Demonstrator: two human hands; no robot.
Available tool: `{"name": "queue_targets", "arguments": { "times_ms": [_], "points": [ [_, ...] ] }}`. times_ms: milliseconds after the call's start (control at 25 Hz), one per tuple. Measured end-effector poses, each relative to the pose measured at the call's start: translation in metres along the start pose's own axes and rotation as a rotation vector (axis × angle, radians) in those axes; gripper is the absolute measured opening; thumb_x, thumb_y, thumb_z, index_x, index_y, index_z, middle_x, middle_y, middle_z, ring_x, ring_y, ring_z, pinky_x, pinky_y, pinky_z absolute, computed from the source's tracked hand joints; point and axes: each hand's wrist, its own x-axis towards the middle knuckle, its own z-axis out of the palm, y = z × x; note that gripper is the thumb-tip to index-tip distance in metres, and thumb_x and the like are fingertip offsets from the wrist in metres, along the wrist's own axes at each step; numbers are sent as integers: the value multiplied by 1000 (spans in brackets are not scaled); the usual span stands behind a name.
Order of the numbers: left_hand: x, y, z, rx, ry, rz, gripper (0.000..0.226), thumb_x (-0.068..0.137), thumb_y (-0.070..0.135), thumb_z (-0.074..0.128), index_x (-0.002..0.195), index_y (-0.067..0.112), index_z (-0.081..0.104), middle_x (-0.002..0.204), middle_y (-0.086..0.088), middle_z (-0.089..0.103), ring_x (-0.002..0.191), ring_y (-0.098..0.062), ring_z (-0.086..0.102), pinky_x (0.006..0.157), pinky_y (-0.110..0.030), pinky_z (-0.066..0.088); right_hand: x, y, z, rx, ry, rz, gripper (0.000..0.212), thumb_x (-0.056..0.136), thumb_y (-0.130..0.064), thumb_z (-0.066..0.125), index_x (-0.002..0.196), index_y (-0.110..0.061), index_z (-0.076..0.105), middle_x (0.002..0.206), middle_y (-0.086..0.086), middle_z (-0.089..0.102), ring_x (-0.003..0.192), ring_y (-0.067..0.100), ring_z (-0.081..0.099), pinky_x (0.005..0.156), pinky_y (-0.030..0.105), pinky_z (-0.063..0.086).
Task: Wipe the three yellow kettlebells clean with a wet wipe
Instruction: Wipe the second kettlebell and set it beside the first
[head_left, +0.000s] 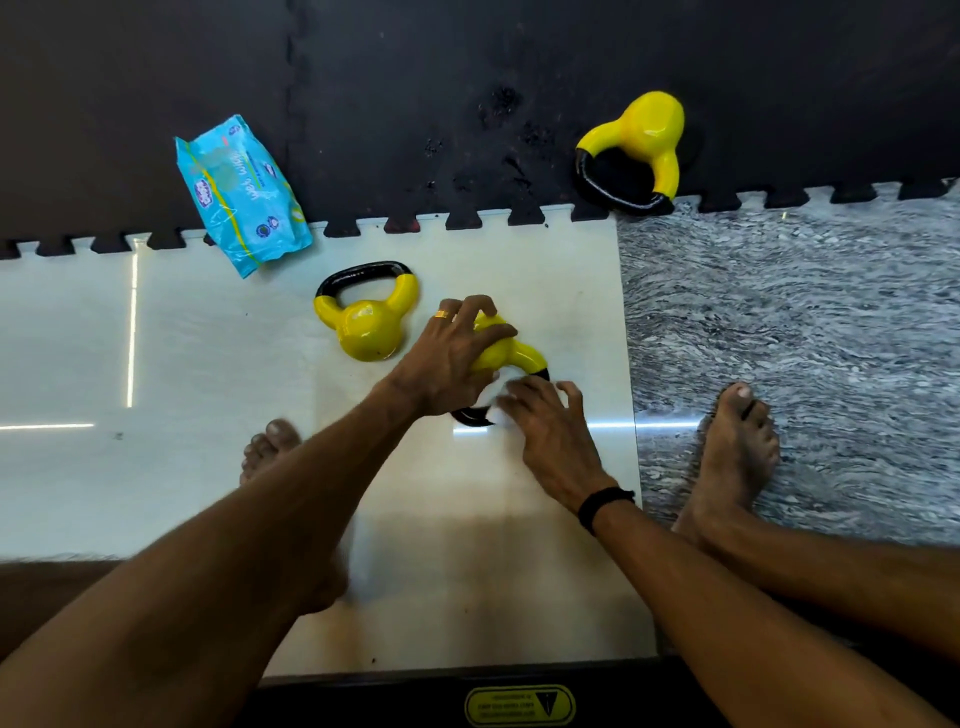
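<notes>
A: Item, near kettlebell (511, 349)?
B: On its side on white floor tile (218, 374); left hand (452, 358) fingers clasp its body.
A: Right hand (545, 423)?
B: Fingers press white wet wipe (500, 413) onto the black handle.
A: Others?
B: Second kettlebell (366, 319) just beside; third kettlebell (636, 150) well apart on black mat (415, 78).

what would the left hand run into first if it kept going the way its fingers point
The left hand already rests on the near kettlebell, so it would push that first. Past it the line runs up and right over pale floor, probably toward the far kettlebell; depth is uncertain.
</notes>
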Motion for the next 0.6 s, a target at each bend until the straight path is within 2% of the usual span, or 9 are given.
{"name": "queue_targets", "arguments": {
  "times_ms": [80, 160, 240, 320, 400, 480, 600],
  "points": [
    [6, -2, 4, 7, -46, -43, 57, 80, 43, 66, 131, 24, 49, 130, -14, 39, 107, -36, 41, 87, -46, 44, 1, -6, 3, 20, 7, 44, 40, 76, -7, 39, 104, -12, 67, 114, 4, 67, 118, 24, 53, 92, 37, 29],
    [13, -1, 7, 26, -70, -76, 56, 83, 46, 63, 132, 24, 48, 130, -17, 37, 104, -37, 40, 82, -46, 45, 10, -27, 13, 146, -6, 104, 28, 74, -5, 51, 94, -9, 70, 101, 7, 70, 105, 27, 60, 85, 35, 35],
    [15, -1, 8, 37, -103, -88, 58, 85, 49, 61, 134, 24, 45, 130, -19, 36, 103, -37, 40, 80, -44, 43, 16, -35, 22, 211, 12, 105, 22, 77, -8, 52, 87, -10, 71, 92, 6, 72, 95, 27, 65, 83, 33, 36],
    [11, -1, 9, 16, -121, -100, 60, 85, 48, 60, 137, 24, 42, 129, -20, 35, 104, -38, 40, 81, -46, 43, 18, -19, 14, 178, 26, 43, 29, 77, -11, 47, 90, -16, 73, 96, -1, 73, 98, 22, 65, 86, 30, 27],
    [9, 0, 11, -41, -133, -144, 62, 86, 47, 60, 139, 23, 39, 131, -21, 33, 106, -39, 40, 83, -47, 44, 20, 4, 0, 90, 20, -7, 31, 78, -12, 47, 92, -20, 72, 100, -4, 71, 108, 20, 61, 90, 32, 21],
    [11, 2, 11, -85, -153, -201, 62, 87, 47, 60, 140, 23, 37, 132, -20, 30, 108, -40, 40, 84, -49, 45, 23, 13, -7, 24, 18, -1, 29, 79, -14, 46, 91, -20, 71, 100, -3, 69, 109, 21, 59, 92, 35, 20],
    [14, 4, 7, -107, -181, -227, 62, 87, 43, 62, 140, 26, 35, 133, -19, 28, 106, -42, 44, 84, -50, 46, 21, -16, 7, 81, -40, 74, 29, 73, -8, 52, 94, -19, 70, 98, -3, 70, 105, 17, 57, 88, 34, 22]
  ]
}}
